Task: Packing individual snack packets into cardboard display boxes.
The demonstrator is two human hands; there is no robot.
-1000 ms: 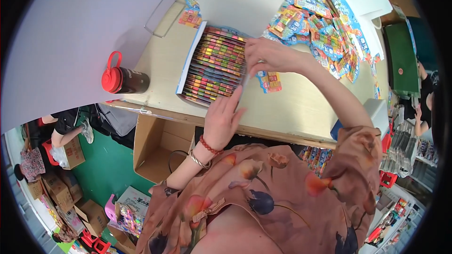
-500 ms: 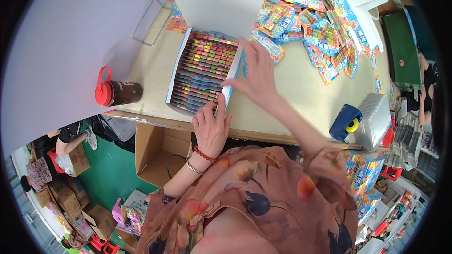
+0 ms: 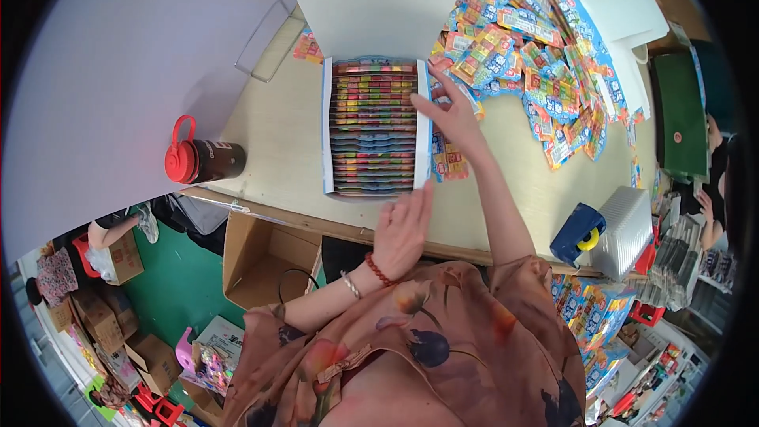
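Observation:
An open cardboard box (image 3: 423, 162) with white and blue walls stands on the table, its pale lid (image 3: 371, 8) raised at the far side. Tightly lined up inside are rows of thin, colourful blister packs (image 3: 371, 122). My right hand (image 3: 457, 119) is at the box's right wall, fingers apart along the outer side and thumb over the top edge. Just below the near right corner is my left hand (image 3: 402, 229), fingers stretched out and close together, tips at or near that corner. A few similar packs (image 3: 451, 164) lie beside the box, under my right hand.
A heap of loose packs (image 3: 530, 63) covers the table's far right. A dark bottle with a red cap (image 3: 205, 160) stands at left. A blue tape dispenser (image 3: 579, 235) and a clear ridged plastic stack (image 3: 622, 233) sit at right. An open carton (image 3: 269, 257) is below the table edge.
The box now sits straighter and further right in view. My left hand has shifted right along its near side. My right hand has closed in on the right wall.

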